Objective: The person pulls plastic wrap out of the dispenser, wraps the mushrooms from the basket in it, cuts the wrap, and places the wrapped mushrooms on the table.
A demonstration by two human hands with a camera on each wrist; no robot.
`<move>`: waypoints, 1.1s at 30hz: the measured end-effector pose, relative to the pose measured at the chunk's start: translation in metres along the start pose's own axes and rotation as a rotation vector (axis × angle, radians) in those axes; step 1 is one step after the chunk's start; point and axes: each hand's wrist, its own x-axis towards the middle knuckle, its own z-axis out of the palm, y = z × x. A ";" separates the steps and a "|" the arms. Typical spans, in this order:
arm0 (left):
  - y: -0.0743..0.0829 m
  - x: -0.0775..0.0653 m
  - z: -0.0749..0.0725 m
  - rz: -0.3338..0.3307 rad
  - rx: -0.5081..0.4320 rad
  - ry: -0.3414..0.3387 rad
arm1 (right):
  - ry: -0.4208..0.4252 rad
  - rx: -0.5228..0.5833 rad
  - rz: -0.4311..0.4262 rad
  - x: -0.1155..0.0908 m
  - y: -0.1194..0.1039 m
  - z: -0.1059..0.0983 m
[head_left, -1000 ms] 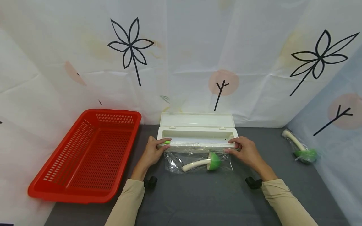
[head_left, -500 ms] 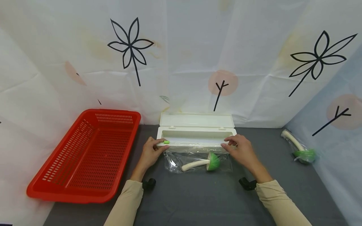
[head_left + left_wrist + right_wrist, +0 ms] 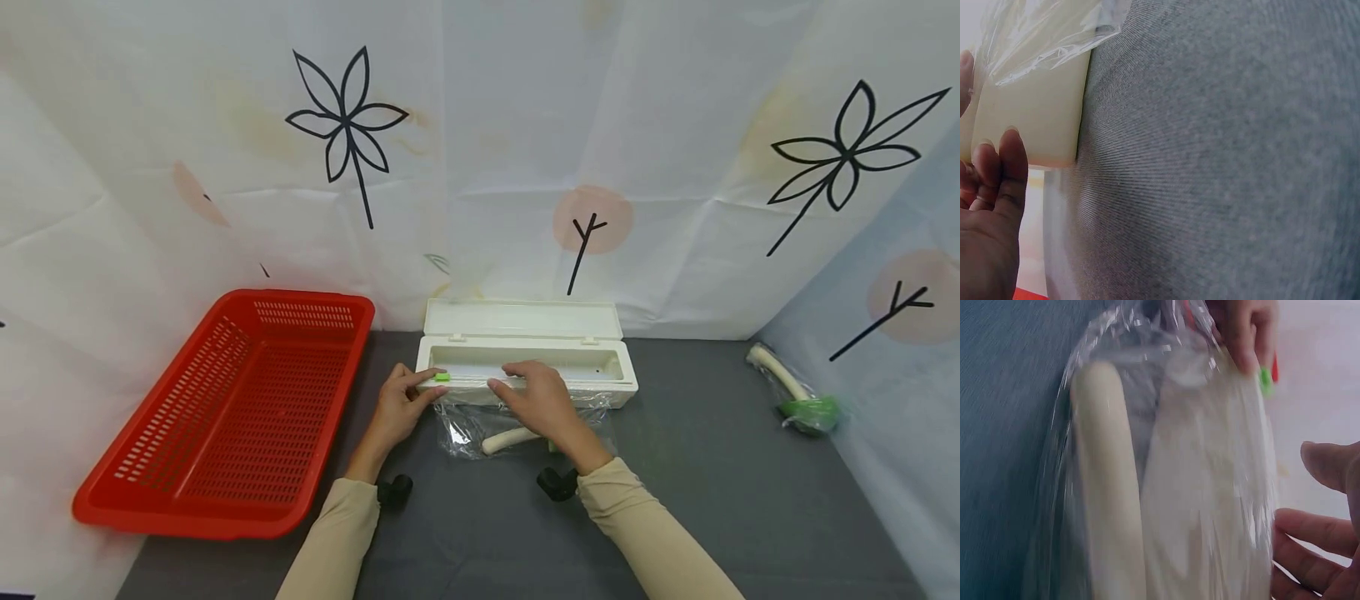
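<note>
A long white cling film dispenser (image 3: 617, 393) stands with its lid up, clear film hanging over its front. My left hand (image 3: 393, 412) pinches its front left edge, index finger at the green slider (image 3: 442, 377) and thumb lower on the front. My right hand (image 3: 543, 404) is over the middle of the front edge, thumb and fingers apart, holding nothing. Below the dispenser lies a toy mushroom under clear film; its white stem (image 3: 508, 440) shows, while my right hand and wrist hide most of its green cap. The right wrist view shows the stem (image 3: 1107, 481) beside the dispenser.
A red perforated basket (image 3: 330, 442) stands at the left. Another film-wrapped mushroom with a green cap (image 3: 810, 412) lies at the far right, near the side curtain. A white patterned curtain (image 3: 495, 167) hangs right behind the dispenser. Grey cloth (image 3: 712, 400) covers the table.
My right hand has slid left from the dispenser's right end to its middle, now covering the mushroom's cap. My left hand has stayed at the left end.
</note>
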 end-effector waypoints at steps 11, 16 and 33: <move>-0.003 -0.001 0.002 0.011 0.010 0.021 | -0.025 0.008 -0.019 0.022 -0.026 0.035; -0.003 -0.001 0.003 0.009 0.012 0.045 | 0.025 -0.011 0.005 0.026 -0.032 0.046; -0.004 -0.001 0.003 0.046 0.019 0.070 | 0.153 -0.087 0.109 0.035 -0.037 0.061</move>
